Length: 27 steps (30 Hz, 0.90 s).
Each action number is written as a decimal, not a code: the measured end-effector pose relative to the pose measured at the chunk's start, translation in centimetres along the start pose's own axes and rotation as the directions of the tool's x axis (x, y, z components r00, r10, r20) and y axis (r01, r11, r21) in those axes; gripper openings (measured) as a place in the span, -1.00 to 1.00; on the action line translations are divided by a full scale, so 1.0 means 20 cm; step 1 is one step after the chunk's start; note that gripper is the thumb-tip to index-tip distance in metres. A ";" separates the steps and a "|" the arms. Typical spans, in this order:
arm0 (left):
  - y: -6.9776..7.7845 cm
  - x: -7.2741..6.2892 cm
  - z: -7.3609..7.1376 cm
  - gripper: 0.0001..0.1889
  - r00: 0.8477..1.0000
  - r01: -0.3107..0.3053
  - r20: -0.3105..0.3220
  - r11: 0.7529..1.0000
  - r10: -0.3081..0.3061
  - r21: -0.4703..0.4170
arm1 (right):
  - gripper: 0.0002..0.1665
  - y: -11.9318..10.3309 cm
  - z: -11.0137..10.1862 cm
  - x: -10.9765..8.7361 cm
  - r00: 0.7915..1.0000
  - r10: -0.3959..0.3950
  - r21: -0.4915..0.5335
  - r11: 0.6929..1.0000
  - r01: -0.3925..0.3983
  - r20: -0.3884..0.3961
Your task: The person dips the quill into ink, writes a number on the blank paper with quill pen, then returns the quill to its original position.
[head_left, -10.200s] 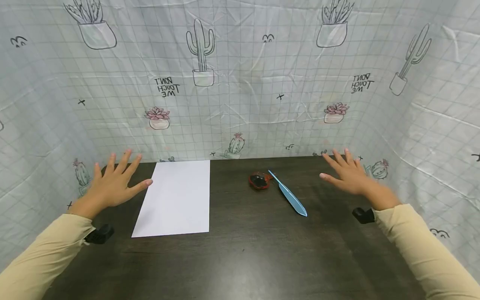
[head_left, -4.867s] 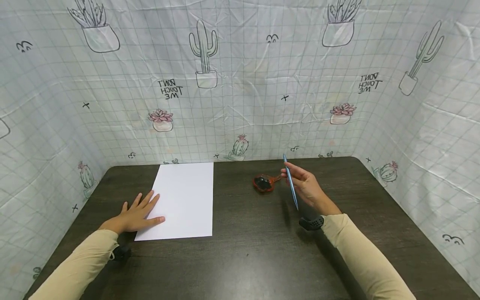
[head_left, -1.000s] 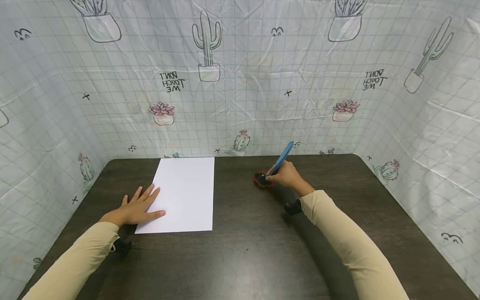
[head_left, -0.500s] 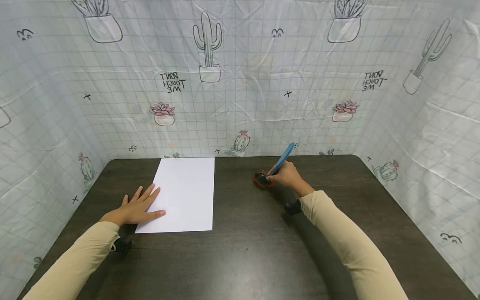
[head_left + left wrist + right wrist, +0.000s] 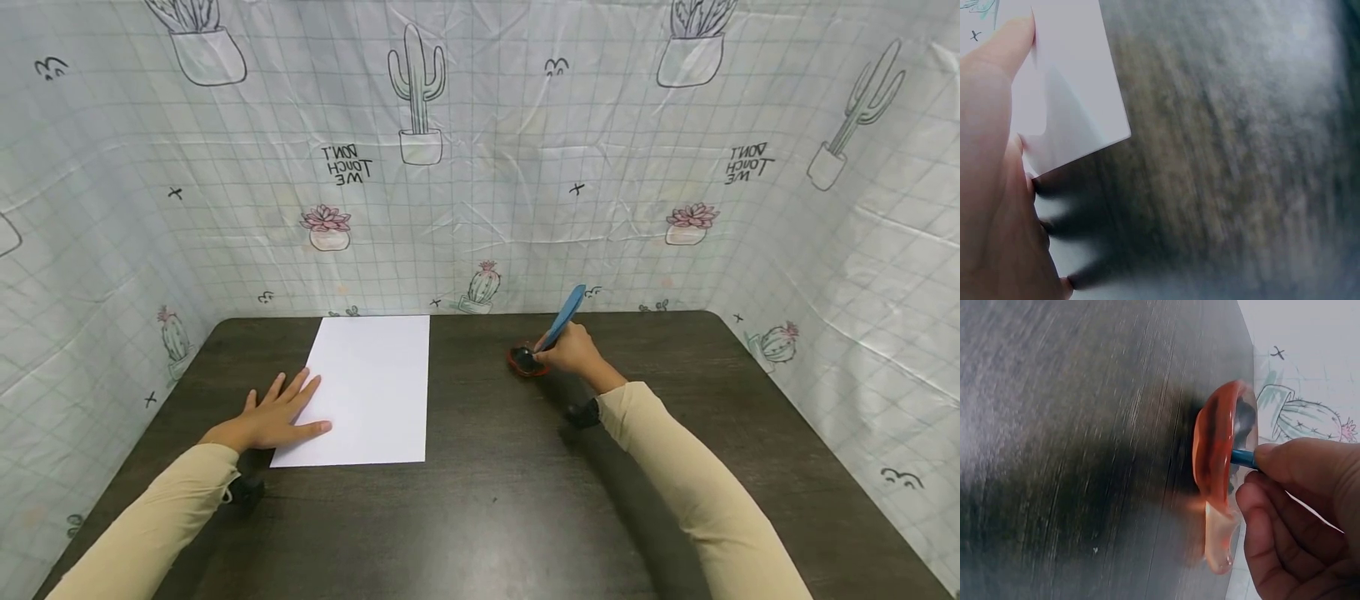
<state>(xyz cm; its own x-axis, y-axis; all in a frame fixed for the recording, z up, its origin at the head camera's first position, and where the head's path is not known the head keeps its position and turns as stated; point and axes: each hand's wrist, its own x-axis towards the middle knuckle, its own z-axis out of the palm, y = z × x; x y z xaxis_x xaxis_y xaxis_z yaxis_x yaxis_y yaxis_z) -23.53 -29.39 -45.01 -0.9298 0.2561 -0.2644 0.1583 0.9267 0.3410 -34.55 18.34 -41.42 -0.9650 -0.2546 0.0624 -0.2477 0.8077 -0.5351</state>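
Note:
In the head view my left hand (image 5: 270,421) lies flat, fingers spread, on the left edge of a white sheet of paper (image 5: 375,392). My right hand (image 5: 577,354) pinches a blue feather-shaped quill pen (image 5: 566,312) low down near its tip, the feather end slanting up and right. The pen's lower end points down into a small translucent red-orange dish (image 5: 1215,440) with dark contents (image 5: 525,358). In the right wrist view the blue shaft (image 5: 1243,457) passes over the dish's rim between thumb and fingers, its tip hidden inside. A short handle (image 5: 1217,540) sticks out from the dish.
Everything lies on a dark wood-look table (image 5: 480,517). A white cloth (image 5: 480,167) printed with cacti and grid lines rises behind the table and along both sides. Paper and dish stand apart, with bare tabletop between them.
Since the earliest frame, my left hand has come down onto the paper. My right hand has picked up the pen and lowered its tip into the dish. Over the last second both stay nearly still.

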 end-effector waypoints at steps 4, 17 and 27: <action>0.00 0.00 -0.01 0.02 1.000 0.002 0.000 1.000 -0.002 0.002 | -0.86 0.00 0.00 -0.01 0.999 -0.039 0.010 0.999 0.039 0.003; 0.01 0.01 0.00 0.02 1.000 -0.007 -0.003 1.000 0.007 -0.009 | -0.85 0.02 -0.01 -0.01 1.000 0.002 0.021 1.000 -0.002 0.017; 0.00 0.00 0.00 0.03 1.000 -0.004 -0.001 1.000 0.004 -0.003 | -0.85 0.00 0.00 -0.01 1.000 0.013 0.014 1.000 -0.013 0.022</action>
<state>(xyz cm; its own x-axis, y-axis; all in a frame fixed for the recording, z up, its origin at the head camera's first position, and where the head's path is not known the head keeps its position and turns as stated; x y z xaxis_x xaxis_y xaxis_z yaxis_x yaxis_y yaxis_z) -23.59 -29.47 -45.02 -0.9296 0.2593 -0.2620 0.1607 0.9247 0.3451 -34.29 18.39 -41.46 -0.9661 -0.2554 0.0373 -0.2335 0.8034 -0.5478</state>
